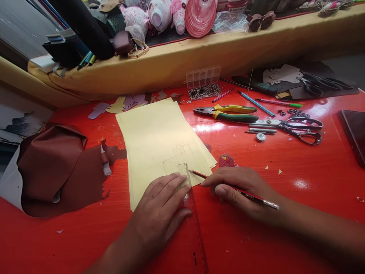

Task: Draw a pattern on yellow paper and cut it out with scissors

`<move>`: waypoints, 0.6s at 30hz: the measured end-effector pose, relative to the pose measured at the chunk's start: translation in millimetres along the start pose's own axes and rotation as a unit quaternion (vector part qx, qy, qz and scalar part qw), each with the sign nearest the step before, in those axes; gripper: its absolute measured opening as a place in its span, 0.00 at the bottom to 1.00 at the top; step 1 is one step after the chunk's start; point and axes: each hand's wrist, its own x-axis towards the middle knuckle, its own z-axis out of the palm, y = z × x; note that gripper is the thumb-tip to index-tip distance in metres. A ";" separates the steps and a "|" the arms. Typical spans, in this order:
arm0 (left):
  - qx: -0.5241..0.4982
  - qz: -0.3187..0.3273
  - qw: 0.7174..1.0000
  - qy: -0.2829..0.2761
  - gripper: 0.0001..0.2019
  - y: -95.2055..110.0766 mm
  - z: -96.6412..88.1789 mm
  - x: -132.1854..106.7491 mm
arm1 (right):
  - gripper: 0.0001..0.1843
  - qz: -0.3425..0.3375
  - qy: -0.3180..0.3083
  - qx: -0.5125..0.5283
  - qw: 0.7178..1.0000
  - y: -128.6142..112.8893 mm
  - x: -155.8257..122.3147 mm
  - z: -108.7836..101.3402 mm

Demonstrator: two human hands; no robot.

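Gripping pencil in right hand, fingers pinched shut around barrel just behind sharpened end. Running long axis from lower right to upper left, lying low, nearly flat to table. Pointing tip up-left, touching down at right edge of paper, just beside far end of ruler. Showing dark red barrel with small pale print, dark lead tip, silver cap at back end sticking out by wrist. Hiding middle of barrel under fingers.

Pressing left hand flat on ruler, fingers stretched out and close together, not curled around anything, fingertips resting over ruler's far part and on paper. Running ruler's long axis near to far, leaning slightly left at far end; sitting with far end on paper, reaching with near end toward bottom of picture over bare table. Looking clear, tinted red by table underneath, showing faint scale marks at far end.

Showing faint drawn boxes on paper just beyond ruler tip. Lying as pale yellow sheets, stacked, slightly fanned, at table middle.

Lying well apart from both hands: brown leather at left, pliers and scissors at far right, clear box behind, blue pencil beside pliers.
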 end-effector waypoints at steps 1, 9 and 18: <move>0.000 0.001 1.000 0.000 0.18 0.1 -0.1 0.2 | 0.21 0.001 0.000 0.000 1.000 0.0 -0.1 0.1; 0.008 0.006 1.000 -0.002 0.17 0.2 -0.8 1.2 | 0.21 -0.001 0.001 0.002 1.000 -0.7 -1.0 -0.3; 0.016 0.012 1.000 0.000 0.17 -0.7 -0.7 1.1 | 0.33 0.002 0.003 -0.026 1.000 -0.1 -3.1 -1.4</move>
